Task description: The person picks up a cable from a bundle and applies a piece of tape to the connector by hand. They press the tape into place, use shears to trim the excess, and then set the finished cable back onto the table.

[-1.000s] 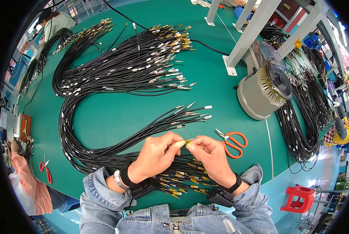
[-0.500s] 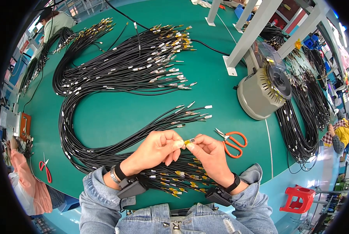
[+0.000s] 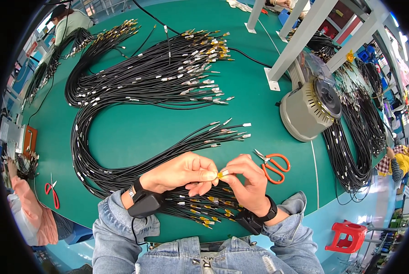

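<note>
My left hand (image 3: pixel 181 172) is pinched closed on a cable end, its thumb pressed against the index finger. A small piece of yellow tape (image 3: pixel 221 174) shows at the cable end between my two hands. My right hand (image 3: pixel 250 182) pinches the same yellow tape from the other side with thumb and forefinger. Below and behind the hands lies a bundle of black cables (image 3: pixel 202 211) with yellow-wrapped and white-tagged ends. Another group of black cable ends (image 3: pixel 213 132) points right, just beyond the hands. The held cable's own length is mostly hidden by my fingers.
Orange-handled scissors (image 3: pixel 274 168) lie right of my hand. A round grey tape dispenser (image 3: pixel 307 112) stands farther right, near metal posts (image 3: pixel 295 41). A large cable bundle (image 3: pixel 154 77) covers the far left of the green table (image 3: pixel 168 130). Red-handled scissors (image 3: pixel 52 194) lie far left; co-workers sit around.
My right hand has shifted its fingers on the yellow tape, and the grey piece by its fingertips no longer shows. My left wrist has turned; both hands stay together. The view has shifted slightly.
</note>
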{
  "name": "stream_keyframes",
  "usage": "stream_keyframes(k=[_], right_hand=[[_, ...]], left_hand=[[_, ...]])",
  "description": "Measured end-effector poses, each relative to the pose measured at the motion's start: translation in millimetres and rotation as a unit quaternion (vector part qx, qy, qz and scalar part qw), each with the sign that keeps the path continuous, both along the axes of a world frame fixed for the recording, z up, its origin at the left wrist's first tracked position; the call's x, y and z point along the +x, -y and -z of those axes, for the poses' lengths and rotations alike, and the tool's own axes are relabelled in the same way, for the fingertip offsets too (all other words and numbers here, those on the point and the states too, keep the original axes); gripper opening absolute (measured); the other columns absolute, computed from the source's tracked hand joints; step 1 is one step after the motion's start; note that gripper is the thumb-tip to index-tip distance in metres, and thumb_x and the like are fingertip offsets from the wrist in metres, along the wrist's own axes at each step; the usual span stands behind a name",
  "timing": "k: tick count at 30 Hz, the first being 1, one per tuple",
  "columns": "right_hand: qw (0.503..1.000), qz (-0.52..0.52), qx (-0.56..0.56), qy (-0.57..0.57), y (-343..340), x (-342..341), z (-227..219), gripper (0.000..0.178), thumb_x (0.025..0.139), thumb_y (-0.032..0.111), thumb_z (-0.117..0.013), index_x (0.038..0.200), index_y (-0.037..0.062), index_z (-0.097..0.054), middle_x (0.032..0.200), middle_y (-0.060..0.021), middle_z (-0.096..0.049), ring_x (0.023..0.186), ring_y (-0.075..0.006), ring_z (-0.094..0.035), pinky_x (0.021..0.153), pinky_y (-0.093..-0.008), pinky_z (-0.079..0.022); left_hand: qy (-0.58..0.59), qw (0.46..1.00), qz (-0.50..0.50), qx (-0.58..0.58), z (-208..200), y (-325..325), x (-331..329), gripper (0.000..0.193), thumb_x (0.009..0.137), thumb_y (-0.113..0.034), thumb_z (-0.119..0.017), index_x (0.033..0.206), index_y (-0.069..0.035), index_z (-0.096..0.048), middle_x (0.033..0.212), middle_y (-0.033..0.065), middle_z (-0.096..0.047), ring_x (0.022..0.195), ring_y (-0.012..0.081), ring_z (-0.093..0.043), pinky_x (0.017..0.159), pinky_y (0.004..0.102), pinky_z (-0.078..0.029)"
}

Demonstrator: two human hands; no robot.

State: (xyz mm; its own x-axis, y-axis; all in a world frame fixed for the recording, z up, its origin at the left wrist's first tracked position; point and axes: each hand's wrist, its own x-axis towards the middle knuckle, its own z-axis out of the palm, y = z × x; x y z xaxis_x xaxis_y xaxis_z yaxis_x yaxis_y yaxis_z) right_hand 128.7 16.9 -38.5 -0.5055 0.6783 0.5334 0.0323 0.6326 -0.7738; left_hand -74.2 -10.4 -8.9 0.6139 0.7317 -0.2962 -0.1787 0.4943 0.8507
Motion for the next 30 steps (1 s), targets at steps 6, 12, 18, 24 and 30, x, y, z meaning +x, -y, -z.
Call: stream_keyframes(k=[6,12,18,24,30], right_hand=[[0.996,-0.005,-0.083,-0.03,1.2,-5.3,-2.8,0.014,0.073,0.0,-0.069,0.085,0.0006,-0.063,0.079,-0.008,-0.061,0.069,-0.0173,-0.055,0.061,-0.0271,-0.044],[0.987,-0.083,-0.127,-0.046,2.3,-0.6,-0.2,0.018,0.072,-0.001,-0.068,0.088,0.0024,-0.062,0.075,-0.0062,-0.06,0.067,-0.0193,-0.056,0.063,-0.0288,-0.043],[0.984,-0.115,-0.132,-0.014,-2.5,3.9,-6.6,0.008,0.084,0.006,-0.059,0.087,-0.0008,-0.062,0.079,-0.0078,-0.06,0.07,-0.018,-0.055,0.063,-0.0271,-0.044],[0.937,-0.042,-0.312,-0.148,-11.4,4.5,-4.4,0.024,0.094,0.017,-0.046,0.09,-0.0021,-0.06,0.08,-0.0059,-0.058,0.073,-0.0157,-0.053,0.069,-0.0269,-0.043],[0.927,0.017,-0.373,-0.043,-14.6,4.8,-1.7,0.029,0.095,0.022,-0.044,0.09,-0.0019,-0.059,0.077,-0.0036,-0.055,0.072,-0.0121,-0.051,0.07,-0.0251,-0.042]], left_hand=[[0.018,0.999,0.028,-0.013,4.4,-1.6,-0.4,0.026,0.093,-0.022,-0.051,0.086,0.002,-0.058,0.06,0.0034,-0.057,0.044,0.0057,-0.046,0.04,0.0193,-0.035],[0.064,0.991,0.109,-0.05,11.9,-1.2,-5.1,0.025,0.093,-0.021,-0.051,0.087,0.002,-0.058,0.061,0.0032,-0.057,0.044,0.0057,-0.046,0.041,0.0197,-0.035],[0.058,0.991,0.112,-0.039,11.0,-1.9,-5.5,0.021,0.092,-0.018,-0.053,0.087,0.002,-0.058,0.061,0.0026,-0.056,0.045,0.0058,-0.047,0.041,0.0195,-0.035],[-0.103,0.985,-0.109,0.088,15.1,-1.6,13.8,0.013,0.087,-0.013,-0.06,0.085,0.0,-0.059,0.06,0.0031,-0.057,0.046,0.0084,-0.05,0.042,0.0221,-0.038],[-0.375,0.733,-0.226,0.521,21.0,4.1,27.3,0.01,0.078,-0.009,-0.066,0.078,-0.002,-0.059,0.061,0.0069,-0.058,0.047,0.0172,-0.055,0.043,0.0284,-0.042]])
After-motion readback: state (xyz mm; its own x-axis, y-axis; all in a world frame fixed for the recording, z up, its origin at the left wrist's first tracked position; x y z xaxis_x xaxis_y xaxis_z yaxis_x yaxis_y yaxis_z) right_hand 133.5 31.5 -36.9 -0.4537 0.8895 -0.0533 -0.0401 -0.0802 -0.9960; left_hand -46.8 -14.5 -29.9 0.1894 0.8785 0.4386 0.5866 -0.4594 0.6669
